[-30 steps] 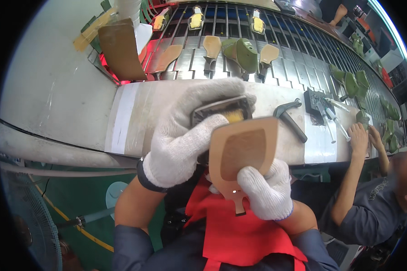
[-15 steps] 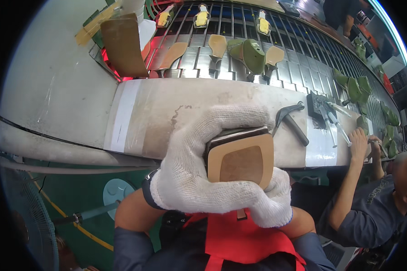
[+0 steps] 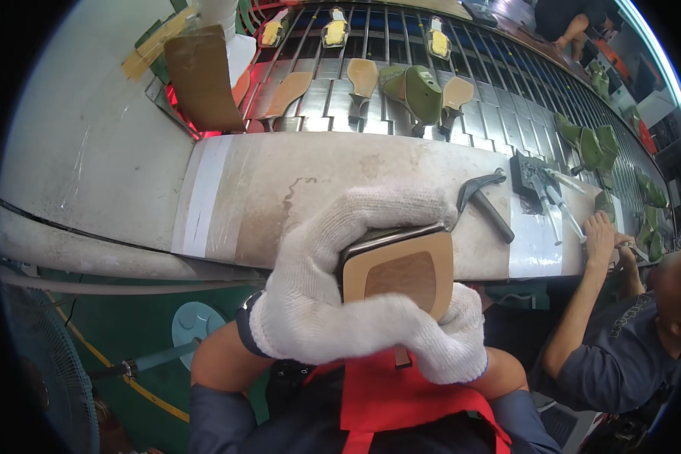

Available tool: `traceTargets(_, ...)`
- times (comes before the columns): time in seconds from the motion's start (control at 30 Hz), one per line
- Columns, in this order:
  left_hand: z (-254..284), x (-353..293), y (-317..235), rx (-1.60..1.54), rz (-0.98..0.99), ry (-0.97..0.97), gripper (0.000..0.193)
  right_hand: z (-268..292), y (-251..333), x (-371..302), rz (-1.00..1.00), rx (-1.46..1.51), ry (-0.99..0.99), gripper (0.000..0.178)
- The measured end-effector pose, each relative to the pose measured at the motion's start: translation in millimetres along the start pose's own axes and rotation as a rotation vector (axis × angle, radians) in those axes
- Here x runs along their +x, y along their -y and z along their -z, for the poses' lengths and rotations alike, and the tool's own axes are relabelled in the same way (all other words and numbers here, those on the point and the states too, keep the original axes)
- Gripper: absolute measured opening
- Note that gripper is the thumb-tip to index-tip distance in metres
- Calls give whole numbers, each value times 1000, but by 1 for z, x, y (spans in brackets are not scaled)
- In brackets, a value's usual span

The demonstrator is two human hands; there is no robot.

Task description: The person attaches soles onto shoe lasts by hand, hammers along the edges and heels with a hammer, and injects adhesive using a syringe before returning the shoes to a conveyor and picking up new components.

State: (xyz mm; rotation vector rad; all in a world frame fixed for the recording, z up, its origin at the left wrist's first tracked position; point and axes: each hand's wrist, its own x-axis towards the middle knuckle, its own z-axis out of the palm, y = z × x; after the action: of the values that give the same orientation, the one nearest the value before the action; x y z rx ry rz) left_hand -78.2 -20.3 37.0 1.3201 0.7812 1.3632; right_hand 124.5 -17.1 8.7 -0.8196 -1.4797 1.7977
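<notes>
Left hand (image 3: 303, 303): white knit glove, ribbed texture visible along fingers, fabric loose and wrinkled at knuckles. Right hand (image 3: 458, 340): matching white glove, thin blue edging (image 3: 480, 377) at cuff, behind fingers on wrist side. Black band (image 3: 247, 325) at left wrist, behind glove cuff, small shiny spots on it. Well back from left fingers: dark grey-blue short sleeve (image 3: 223, 416); similar right sleeve (image 3: 533, 416) behind right fingers. Red apron (image 3: 401, 405), plain, bodyward of fingers; red straps (image 3: 357, 442) farther back. Dark clothing (image 3: 280, 431) beneath apron.
</notes>
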Motion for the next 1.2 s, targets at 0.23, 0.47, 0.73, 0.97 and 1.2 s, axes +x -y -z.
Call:
traceTargets(0.23,0,4,-5,-1,112,-64,62,3,3,-2,13,-3,22,28)
traceTargets(0.47,9,12,13,18,-23,83,96,8,16,4,-233,88,-35,30)
traceTargets(0.73,16,16,13,142,-78,58,101,10,9,8,-114,115,-45,32)
traceTargets(0.97,16,19,15,64,-63,75,102,20,-2,9,-119,155,15,31)
traceTargets(1.2,7,11,13,-11,80,-63,84,7,10,9,-96,75,-59,33)
